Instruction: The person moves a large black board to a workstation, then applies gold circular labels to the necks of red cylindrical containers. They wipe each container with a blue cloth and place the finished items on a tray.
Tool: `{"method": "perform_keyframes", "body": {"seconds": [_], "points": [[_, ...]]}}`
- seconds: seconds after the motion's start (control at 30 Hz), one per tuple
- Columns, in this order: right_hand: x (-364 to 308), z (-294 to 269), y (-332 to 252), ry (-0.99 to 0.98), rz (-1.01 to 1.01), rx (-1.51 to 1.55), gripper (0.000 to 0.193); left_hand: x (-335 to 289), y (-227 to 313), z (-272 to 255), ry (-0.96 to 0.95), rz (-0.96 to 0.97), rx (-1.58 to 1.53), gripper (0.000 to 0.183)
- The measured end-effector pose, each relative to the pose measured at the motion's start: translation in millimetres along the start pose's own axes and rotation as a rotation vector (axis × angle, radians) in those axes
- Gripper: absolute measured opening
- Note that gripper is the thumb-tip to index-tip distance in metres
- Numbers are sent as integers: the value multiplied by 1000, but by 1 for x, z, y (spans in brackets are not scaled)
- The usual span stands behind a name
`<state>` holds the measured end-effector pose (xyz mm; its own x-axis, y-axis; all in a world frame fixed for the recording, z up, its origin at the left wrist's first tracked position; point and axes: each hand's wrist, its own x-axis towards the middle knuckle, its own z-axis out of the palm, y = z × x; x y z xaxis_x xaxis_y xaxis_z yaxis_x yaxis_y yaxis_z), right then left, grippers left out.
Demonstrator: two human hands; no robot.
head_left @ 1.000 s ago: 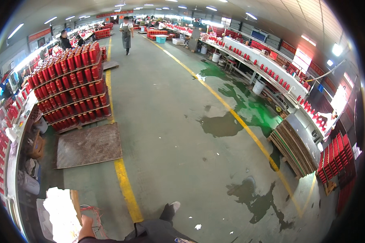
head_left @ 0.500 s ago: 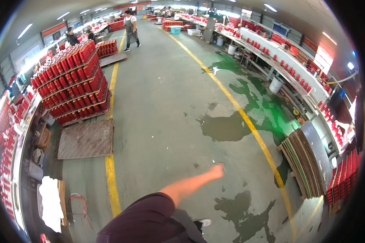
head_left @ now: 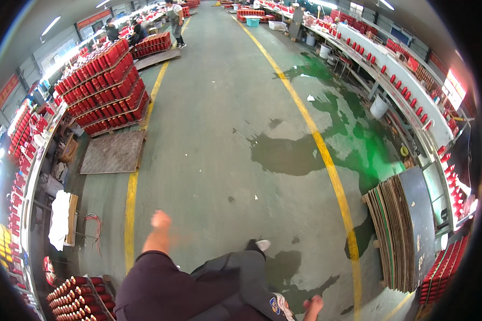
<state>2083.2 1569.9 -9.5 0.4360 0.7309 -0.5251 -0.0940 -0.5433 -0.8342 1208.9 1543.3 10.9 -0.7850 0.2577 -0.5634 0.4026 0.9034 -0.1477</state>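
My left hand [head_left: 161, 220] is held out over the grey floor, near the yellow line on the left. It is slightly blurred; its fingers look curled in, and no object shows in it. My right hand [head_left: 314, 304] hangs low at the bottom edge, right of my body, its fingers also curled, with nothing visible in them. A dark apron [head_left: 235, 273] covers my front. One shoe [head_left: 263, 245] shows ahead of it on the floor.
Red cylinders stand in a tiered stack [head_left: 104, 88] at the left, behind a flat board [head_left: 112, 152]. On the right are a pile of boards [head_left: 393, 235], a long workbench [head_left: 383, 80] and wet floor patches [head_left: 286, 155]. A person [head_left: 175, 21] stands far ahead.
My left arm has swung from across my front back to the left. My right hand has come into view at the bottom. The stack and boards sit nearer as I move forward.
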Motion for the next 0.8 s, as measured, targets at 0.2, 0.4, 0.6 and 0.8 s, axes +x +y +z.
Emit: {"method": "perform_keyframes", "body": {"seconds": [0.2, 0.4, 0.6, 0.8], "points": [[122, -27, -88, 30, -50, 14, 27, -81, 26, -21, 143, -299, -171, 30], [62, -131, -49, 250, 436, -40, 21, -203, 508, 118, -93, 682, 144, 44], [-10, -222, -20, 772, 805, 261, 14, -597, 1017, 194, -120, 1759, -41, 44], [81, -330, -33, 598, 901, 209, 9, -902, 1164, 241, -242, 1856, -405, 24]]}}
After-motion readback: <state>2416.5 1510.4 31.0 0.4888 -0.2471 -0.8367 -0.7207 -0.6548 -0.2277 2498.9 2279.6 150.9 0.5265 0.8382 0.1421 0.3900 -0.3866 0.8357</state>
